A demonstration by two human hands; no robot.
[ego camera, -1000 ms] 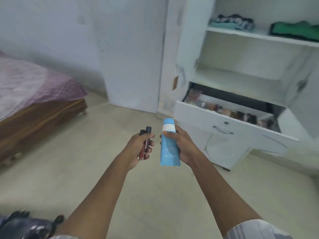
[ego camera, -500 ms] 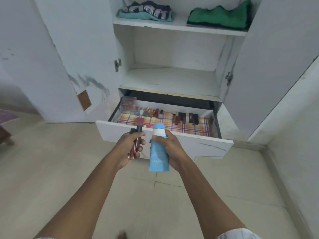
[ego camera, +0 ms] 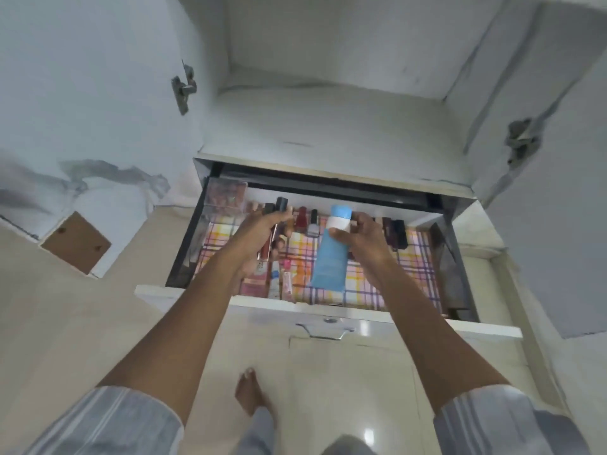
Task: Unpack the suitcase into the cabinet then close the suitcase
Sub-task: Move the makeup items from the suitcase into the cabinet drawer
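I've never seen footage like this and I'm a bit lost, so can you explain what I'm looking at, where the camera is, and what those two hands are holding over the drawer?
There is no machine here: a person wears a camera on the head, looking down at their own arms. They stand at a white cabinet with its drawer pulled open. The drawer has a checked liner and small cosmetic bottles along its back. The left hand grips slim dark-capped tubes. The right hand holds a blue tube with a white band, above the drawer. A bare foot shows below.
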